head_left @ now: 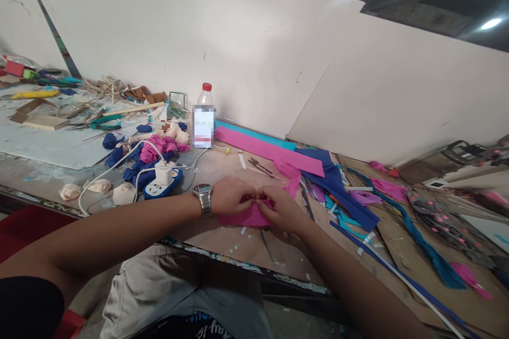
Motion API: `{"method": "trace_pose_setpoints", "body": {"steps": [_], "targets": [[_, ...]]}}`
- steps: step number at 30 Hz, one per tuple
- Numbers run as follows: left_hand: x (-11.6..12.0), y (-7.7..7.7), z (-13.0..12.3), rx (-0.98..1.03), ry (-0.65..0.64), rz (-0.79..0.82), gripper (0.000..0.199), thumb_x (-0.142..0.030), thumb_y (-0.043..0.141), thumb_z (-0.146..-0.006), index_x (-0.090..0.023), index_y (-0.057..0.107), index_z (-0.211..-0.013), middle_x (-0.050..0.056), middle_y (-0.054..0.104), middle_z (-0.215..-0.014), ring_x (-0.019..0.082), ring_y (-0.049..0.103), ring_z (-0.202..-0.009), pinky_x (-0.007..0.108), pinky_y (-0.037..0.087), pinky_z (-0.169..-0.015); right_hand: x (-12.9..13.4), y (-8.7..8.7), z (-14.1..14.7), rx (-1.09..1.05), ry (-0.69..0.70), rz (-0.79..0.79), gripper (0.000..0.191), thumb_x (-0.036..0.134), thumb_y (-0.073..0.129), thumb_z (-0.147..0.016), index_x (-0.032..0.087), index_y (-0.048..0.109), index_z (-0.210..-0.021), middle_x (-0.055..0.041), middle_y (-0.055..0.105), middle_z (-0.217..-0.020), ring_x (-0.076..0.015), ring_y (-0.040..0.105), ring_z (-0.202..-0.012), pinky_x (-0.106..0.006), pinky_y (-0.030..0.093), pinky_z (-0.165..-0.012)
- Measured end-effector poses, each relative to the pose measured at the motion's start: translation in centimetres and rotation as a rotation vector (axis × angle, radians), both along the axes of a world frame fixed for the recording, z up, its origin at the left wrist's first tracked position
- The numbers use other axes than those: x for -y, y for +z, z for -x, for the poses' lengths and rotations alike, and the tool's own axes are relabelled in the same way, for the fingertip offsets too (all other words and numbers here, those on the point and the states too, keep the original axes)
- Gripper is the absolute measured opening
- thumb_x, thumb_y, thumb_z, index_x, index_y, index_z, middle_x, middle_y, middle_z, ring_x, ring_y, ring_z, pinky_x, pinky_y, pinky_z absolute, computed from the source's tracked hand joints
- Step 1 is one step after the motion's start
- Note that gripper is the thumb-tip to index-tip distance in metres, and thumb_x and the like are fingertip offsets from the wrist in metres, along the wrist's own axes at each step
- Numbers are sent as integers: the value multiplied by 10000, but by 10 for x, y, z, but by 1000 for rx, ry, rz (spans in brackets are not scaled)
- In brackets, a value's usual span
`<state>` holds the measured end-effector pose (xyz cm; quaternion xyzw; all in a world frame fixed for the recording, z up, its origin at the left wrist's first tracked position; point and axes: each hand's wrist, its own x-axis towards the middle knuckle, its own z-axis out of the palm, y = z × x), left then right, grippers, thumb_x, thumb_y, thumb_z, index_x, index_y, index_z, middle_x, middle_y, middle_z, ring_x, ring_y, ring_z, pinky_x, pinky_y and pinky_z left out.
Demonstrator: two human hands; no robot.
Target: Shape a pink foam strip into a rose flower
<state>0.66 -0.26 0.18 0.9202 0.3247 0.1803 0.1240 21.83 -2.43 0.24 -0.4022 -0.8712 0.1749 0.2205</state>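
Observation:
A piece of bright pink crepe paper [248, 217] lies at the table's front edge, partly covered by both hands. My left hand [228, 196], below a wristwatch [204, 198], pinches its upper edge. Fingertip to fingertip with it, my right hand [280, 209] closes on the same paper from the right. The pinched part between the fingers is too small to make out. Just beyond the hands lie scissors [261, 168] and a crumpled pink strip [289, 172].
A bottle with a red cap [207, 87] stands near the white wall. Left are a power strip [163, 183] with a white cable and several paper flowers [159, 148]. Long pink paper [270, 151] and blue paper [342, 190] lie behind and right. Green-handled pliers [105, 122] rest farther left.

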Motion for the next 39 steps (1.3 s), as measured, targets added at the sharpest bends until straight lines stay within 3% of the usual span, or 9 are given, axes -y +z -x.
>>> {"method": "trace_pose_setpoints", "body": {"steps": [15, 39], "targets": [[1, 2, -1, -27, 17, -1, 274, -382, 503, -925, -230, 732, -917, 35, 758, -881, 192, 665, -798, 290, 368, -641, 0, -2, 1, 62, -4, -31, 100, 151, 545, -838, 198, 559, -750, 2, 609, -713, -145, 501, -656, -278, 337, -631], [-4, -6, 1, 19, 36, -38, 266, -375, 498, -922, -234, 724, -920, 19, 761, -876, 184, 665, -781, 299, 335, -620, -1, 3, 1, -3, -13, -75, 114, 184, 557, -861, 196, 611, -761, -27, 641, -725, -167, 545, -691, -305, 391, -683]]}}
